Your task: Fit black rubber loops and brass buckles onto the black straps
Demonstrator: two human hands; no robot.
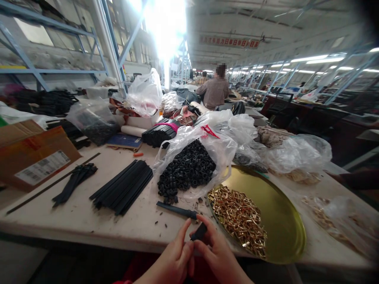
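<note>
Both hands, left (174,260) and right (217,256), pinch a short black plastic strip (199,232) between their fingers at the surface's near edge. Beside them the round brass tray (284,228) holds many gold clips (239,217); stacked black strips (122,187) lie untouched, so much work seems left.

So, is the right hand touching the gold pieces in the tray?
Apart. Head view shows the right hand on a black strap, bare table between it and the gold pieces.
</note>
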